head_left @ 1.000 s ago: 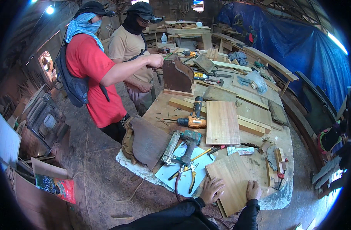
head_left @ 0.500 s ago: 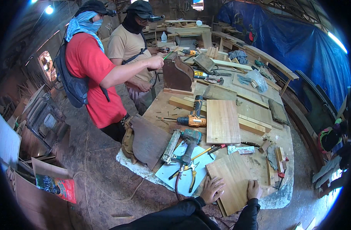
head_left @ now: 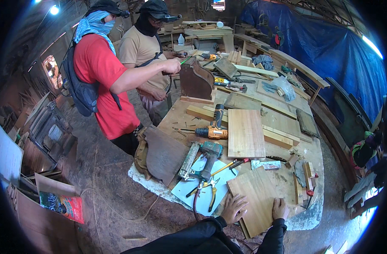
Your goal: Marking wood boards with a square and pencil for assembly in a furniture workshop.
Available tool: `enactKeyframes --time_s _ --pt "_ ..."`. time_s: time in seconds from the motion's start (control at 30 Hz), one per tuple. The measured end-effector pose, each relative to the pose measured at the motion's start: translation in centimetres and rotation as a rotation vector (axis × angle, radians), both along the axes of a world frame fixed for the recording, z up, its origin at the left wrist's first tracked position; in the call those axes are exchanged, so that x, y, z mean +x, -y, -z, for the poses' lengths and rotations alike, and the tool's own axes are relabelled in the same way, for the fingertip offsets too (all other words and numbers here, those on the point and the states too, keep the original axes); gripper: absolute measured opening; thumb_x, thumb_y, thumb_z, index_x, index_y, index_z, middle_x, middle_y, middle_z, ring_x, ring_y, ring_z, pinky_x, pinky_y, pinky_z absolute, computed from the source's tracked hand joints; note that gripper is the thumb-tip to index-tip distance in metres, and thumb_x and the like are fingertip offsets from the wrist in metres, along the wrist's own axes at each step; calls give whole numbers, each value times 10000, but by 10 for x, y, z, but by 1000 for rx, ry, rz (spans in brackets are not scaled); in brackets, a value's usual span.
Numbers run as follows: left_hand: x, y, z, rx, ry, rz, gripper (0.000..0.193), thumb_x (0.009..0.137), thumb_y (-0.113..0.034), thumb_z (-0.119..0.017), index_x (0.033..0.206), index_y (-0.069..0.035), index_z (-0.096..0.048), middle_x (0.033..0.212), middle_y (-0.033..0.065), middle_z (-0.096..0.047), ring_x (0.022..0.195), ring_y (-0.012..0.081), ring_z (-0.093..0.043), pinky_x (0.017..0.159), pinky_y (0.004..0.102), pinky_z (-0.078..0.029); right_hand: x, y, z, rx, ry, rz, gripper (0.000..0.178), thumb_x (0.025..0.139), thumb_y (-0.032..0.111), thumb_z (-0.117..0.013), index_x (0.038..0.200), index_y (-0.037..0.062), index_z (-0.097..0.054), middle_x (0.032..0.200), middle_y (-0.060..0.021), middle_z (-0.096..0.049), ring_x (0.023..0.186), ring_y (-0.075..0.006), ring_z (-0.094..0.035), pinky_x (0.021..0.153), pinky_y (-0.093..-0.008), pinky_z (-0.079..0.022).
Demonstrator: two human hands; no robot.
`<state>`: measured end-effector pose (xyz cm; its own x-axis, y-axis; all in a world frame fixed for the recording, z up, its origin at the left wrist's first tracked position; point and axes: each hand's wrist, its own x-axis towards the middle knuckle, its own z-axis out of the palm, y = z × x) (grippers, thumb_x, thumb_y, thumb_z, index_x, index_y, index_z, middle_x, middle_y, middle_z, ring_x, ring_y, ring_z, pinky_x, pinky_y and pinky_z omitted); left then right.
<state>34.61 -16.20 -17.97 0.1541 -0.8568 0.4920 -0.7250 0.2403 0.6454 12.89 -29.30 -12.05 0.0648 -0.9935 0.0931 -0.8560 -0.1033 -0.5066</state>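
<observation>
A flat light-brown wooden board (head_left: 257,199) lies tilted at the near edge of the workbench, in front of me. My left hand (head_left: 235,208) rests on its left edge, fingers stretched over the surface. At the board's right edge, my right hand (head_left: 280,208) is closed with its fingers curled against it; the fingertips are hidden. Just left of the board, a nail gun (head_left: 207,158) and yellow-handled pliers (head_left: 213,197) lie on a pale blue sheet (head_left: 199,197). Beyond it sits another wooden panel (head_left: 246,133), with an orange-black cordless drill (head_left: 214,129) beside it.
Two people stand at the bench's left side; one in a red shirt (head_left: 102,80) reaches toward a dark curved wooden piece (head_left: 196,82). Another dark shaped panel (head_left: 163,154) lies at the near left. Wood blocks (head_left: 308,175) and a red-handled tool (head_left: 310,194) lie to the right.
</observation>
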Motion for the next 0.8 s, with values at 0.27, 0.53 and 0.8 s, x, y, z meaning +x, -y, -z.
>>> enactKeyframes --time_s 0.27,0.53,0.8 --pt "2 -1 -1 -5 0 6 413 935 -350 -548 1300 -157 -563 1451 96 -437 1396 332 -299 1140 616 -80 0 -2 -2 -26 0 0 365 928 389 -527 976 54 -666 934 -228 -667 912 -417 -626 795 -484 -475" --pt "2 -1 -2 2 -8 12 411 927 -341 -556 1291 -150 -567 1451 91 -438 1388 334 -309 1136 616 -98 2 -2 -2 7 -4 4 379 933 401 -525 986 54 -667 941 -228 -667 921 -419 -625 801 -487 -476" --pt "2 1 -2 0 1 10 415 917 -341 -571 1286 -153 -572 1448 91 -442 1384 336 -314 1137 619 -98 0 1 1 17 -3 21 378 933 399 -527 987 52 -666 953 -224 -668 920 -417 -626 800 -484 -479"
